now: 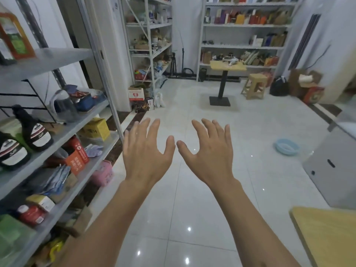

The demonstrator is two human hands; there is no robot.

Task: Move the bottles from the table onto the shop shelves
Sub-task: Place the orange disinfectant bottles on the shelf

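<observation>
Hands spread wide — left hand, right hand — empty, dark bottles shelved.

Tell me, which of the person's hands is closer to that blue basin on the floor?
Right. The right hand is held out open, on the blue basin's side. The left hand, also open, is farther away, towards the shelves with the dark bottles.

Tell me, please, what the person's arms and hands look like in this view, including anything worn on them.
Both forearms are bare, with no sleeve showing up to the frame edge. The left hand and the right hand wear no gloves, and no rings, watch or wristband show on the sides facing the camera. The fingernails look short and unpainted.
</observation>
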